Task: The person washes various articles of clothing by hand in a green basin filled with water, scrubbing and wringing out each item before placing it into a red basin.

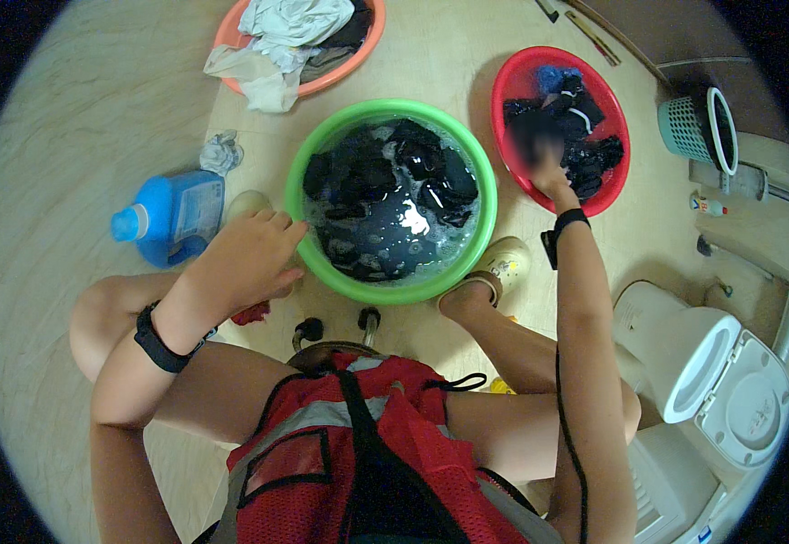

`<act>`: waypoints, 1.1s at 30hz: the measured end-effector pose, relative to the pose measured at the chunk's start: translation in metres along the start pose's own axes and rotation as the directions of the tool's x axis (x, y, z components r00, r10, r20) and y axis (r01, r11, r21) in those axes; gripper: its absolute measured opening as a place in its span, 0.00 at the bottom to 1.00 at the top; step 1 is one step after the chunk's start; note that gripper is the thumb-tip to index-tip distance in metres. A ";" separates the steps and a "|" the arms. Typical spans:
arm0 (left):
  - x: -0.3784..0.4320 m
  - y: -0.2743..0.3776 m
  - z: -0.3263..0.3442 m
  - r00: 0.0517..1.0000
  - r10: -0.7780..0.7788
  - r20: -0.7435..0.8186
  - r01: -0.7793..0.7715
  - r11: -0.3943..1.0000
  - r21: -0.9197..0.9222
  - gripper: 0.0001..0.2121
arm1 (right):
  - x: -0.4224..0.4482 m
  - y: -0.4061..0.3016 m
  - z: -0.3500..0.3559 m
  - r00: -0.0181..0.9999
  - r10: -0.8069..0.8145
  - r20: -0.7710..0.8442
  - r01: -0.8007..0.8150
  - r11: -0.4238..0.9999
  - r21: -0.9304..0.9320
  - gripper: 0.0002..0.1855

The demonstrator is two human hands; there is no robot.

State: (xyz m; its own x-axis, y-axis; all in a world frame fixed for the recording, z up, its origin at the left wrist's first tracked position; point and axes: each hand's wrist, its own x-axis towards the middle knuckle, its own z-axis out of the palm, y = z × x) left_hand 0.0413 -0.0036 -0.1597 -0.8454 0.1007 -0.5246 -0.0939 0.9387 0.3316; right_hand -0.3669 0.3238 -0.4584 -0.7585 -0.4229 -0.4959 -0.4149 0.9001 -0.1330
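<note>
My left hand (255,255) hangs by the left rim of a green plastic basin (394,295); its fingertips are near or on the rim, and whether they hold anything is unclear. Dark wet clothes (360,170) lie in sudsy water in that basin. My right hand (550,170) reaches into a red plastic basin (622,129) to the right, where dark clothes (588,156) and a blue item (557,78) lie. A blur covers part of that hand, so its grip is hidden.
An orange basin (347,76) with light and dark clothes stands at the top. A blue detergent bottle (183,211) and a crumpled cloth (221,153) lie at left. At right are a toilet (700,360), a green plastic basket (685,126) and a small bottle (708,205).
</note>
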 end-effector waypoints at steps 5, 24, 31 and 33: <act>0.007 -0.003 -0.002 0.999 0.033 -0.032 -0.034 0.999 -0.030 0.23 | 0.014 0.018 -0.017 0.998 -0.043 -0.048 0.044 0.999 0.019 0.37; -0.032 -0.006 0.013 0.971 0.071 -0.227 -0.074 0.997 -0.006 0.15 | -0.225 -0.274 0.090 0.720 -0.611 0.328 0.676 0.724 -0.135 0.42; -0.031 -0.015 0.022 0.986 0.013 -0.166 -0.012 1.000 0.008 0.17 | -0.238 -0.201 0.061 0.871 -0.386 0.305 0.448 0.878 -0.166 0.14; -0.024 -0.011 0.016 0.997 -0.006 -0.080 0.004 1.000 -0.019 0.18 | -0.220 -0.174 0.042 0.923 -0.302 0.237 0.307 0.952 0.019 0.14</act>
State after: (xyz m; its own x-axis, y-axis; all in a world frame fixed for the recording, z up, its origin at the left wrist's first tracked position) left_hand 0.0712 -0.0115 -0.1632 -0.8843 0.0683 -0.4619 -0.1079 0.9326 0.3445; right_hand -0.1069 0.2650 -0.3628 -0.4557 -0.6375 -0.6212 -0.6179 0.7289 -0.2947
